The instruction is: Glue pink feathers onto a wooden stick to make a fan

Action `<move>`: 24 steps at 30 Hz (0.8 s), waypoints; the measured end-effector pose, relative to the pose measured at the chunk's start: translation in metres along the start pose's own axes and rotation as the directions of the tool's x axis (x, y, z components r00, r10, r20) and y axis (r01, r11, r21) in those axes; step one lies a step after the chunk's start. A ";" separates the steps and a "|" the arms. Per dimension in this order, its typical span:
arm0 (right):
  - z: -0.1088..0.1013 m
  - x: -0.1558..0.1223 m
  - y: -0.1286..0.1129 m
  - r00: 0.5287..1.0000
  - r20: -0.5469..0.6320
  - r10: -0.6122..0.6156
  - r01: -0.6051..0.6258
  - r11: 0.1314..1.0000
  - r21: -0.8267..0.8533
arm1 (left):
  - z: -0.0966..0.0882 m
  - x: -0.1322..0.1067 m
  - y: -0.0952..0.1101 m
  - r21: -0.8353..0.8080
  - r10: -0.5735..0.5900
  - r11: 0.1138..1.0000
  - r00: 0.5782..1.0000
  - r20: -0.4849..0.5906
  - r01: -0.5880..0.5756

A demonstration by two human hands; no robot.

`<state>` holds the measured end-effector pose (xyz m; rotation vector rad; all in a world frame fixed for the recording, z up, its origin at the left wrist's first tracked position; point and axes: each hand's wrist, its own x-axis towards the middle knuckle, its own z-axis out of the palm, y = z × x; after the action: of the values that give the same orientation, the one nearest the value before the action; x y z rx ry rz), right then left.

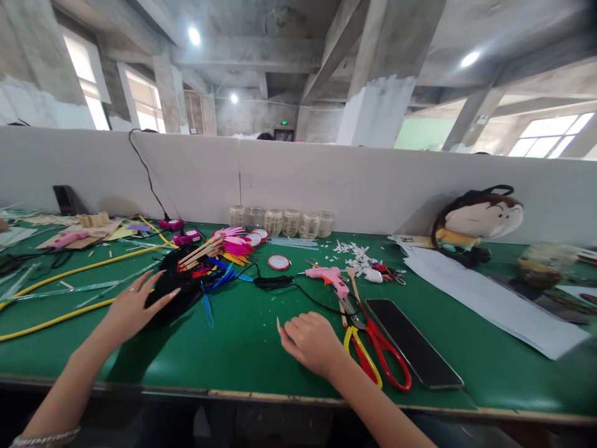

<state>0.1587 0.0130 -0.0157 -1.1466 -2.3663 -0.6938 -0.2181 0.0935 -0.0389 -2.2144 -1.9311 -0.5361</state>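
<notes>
My left hand [133, 306] is open with its fingers spread, over a black soft-looking heap [173, 291]; whether it touches the heap I cannot tell. Beyond its fingertips lie pink feathers [236, 239] with thin wooden sticks [200, 252], and blue feathers [208, 308]. My right hand [310, 341] is near the front of the green table [247, 361], fingers curled in a loose fist with no object showing in them. To its right are red-handled scissors [389, 358] and a yellow-handled tool [364, 358]. A pink glue gun [329, 278] lies just beyond it.
A phone [413, 342] and white paper [489, 298] lie to the right. Several glass jars [291, 223] line the pale partition [326, 180]. White scraps [357, 256], a round lid [278, 262] and a plush-headed bag [482, 221] stand farther back. Yellow tubing [69, 270] runs along the left.
</notes>
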 end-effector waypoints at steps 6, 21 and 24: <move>-0.008 0.004 0.015 0.973 0.002 0.230 -0.228 0.969 -0.089 | 0.034 -0.010 0.031 0.022 0.016 1.000 0.990 0.140 -0.019; -0.011 -0.041 0.147 0.355 0.290 0.889 -0.856 0.433 -0.281 | 0.018 -0.013 0.057 0.191 0.009 0.981 0.999 0.053 -0.019; 0.003 -0.041 0.149 0.338 0.342 0.877 -0.856 0.438 -0.275 | 0.019 -0.013 0.057 0.191 0.041 0.981 0.999 0.025 -0.045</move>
<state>0.3023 0.0701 -0.0033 -2.5032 -1.5300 -0.0588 -0.1609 0.0790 -0.0542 -2.1431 -1.8543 -0.3069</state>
